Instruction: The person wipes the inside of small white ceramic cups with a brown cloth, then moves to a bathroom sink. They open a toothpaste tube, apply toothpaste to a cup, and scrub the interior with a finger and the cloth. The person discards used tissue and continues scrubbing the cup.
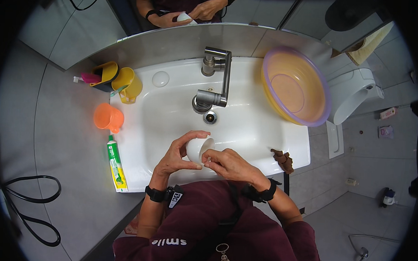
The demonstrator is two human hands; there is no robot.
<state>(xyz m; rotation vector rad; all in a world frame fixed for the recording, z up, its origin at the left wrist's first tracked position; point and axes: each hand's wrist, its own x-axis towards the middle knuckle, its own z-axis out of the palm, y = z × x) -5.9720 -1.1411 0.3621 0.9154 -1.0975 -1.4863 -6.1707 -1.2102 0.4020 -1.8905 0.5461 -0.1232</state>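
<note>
My left hand (177,156) holds a small white cup or bowl (195,150) from its left side, its opening turned to the right. The fingertips of my right hand (230,163) are at the cup's rim, thumb and forefinger close together; whether something small is between them cannot be told. Both hands are over the front edge of the white washbasin (167,121). Beyond them are the metal faucet (226,78) and the drain (210,118). A round white lid or dish (160,79) lies on the basin's back left ledge.
A yellow basin with a purple rim (296,87) sits at the back right, a brown cloth (283,161) on the right front edge. At left are an orange cup (108,117), a toothpaste tube (117,165) and a yellow cup (127,85). A mirror stands behind.
</note>
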